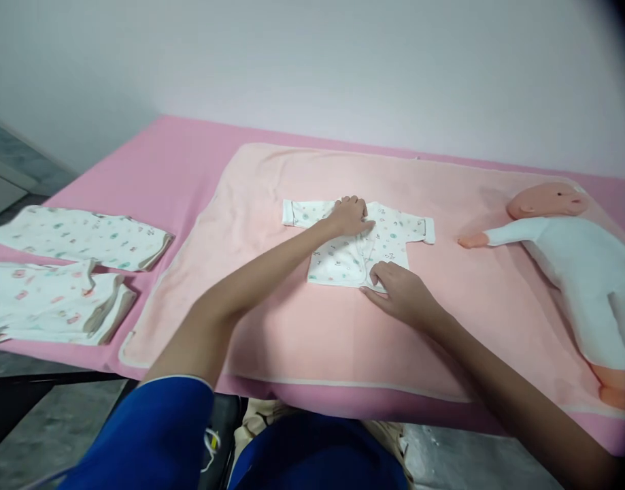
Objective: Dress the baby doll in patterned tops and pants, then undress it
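A small white baby shirt [388, 235] with a scattered green and grey print lies spread face up, sleeves out to both sides and front flaps overlapping. My left hand [350, 216] rests over its upper middle near the neckline, fingers bent and thumb apart, covering part of the collar. At the lower hem, my right hand [401, 289] has its thumb and curled fingers around the edge near the front flap. Under the shirt is a peach blanket [292, 327] with a pale border.
On the right lies a baby doll [572, 252] in a white bodysuit, one arm stretched toward the shirt. Folded printed clothes [88, 235] and another folded stack [47, 299] sit at the left edge of the pink table cover [164, 156]. A pale wall [343, 68] stands behind.
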### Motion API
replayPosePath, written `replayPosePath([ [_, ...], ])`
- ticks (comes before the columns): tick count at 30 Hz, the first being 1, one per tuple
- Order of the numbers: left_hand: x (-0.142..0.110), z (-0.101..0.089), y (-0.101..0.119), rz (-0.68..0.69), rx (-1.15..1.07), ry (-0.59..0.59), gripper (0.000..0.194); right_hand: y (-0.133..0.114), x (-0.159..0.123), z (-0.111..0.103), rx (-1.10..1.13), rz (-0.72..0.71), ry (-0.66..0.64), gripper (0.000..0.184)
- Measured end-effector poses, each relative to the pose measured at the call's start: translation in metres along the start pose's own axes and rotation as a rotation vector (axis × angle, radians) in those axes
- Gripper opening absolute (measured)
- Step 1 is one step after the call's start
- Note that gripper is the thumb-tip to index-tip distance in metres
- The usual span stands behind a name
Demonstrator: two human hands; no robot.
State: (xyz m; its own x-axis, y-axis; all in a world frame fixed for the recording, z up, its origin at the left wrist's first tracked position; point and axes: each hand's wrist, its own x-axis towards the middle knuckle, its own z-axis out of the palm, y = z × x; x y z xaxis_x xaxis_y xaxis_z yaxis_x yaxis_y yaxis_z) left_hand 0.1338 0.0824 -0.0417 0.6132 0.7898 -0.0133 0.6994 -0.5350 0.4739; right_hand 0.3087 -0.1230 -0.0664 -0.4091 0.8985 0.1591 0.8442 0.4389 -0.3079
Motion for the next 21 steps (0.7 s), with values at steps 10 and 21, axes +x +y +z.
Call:
replayPosePath([
  [10, 0.057, -0.010, -0.012, -0.044, -0.127, -0.163, 0.022, 0.008, 0.000, 0.010, 0.184, -0.002, 0.051, 0.025],
  [21, 0.022, -0.004, -0.021, 0.153, 0.015, 0.048, 0.019, 0.009, -0.001, 0.009, 0.114, -0.011, 0.020, 0.021],
])
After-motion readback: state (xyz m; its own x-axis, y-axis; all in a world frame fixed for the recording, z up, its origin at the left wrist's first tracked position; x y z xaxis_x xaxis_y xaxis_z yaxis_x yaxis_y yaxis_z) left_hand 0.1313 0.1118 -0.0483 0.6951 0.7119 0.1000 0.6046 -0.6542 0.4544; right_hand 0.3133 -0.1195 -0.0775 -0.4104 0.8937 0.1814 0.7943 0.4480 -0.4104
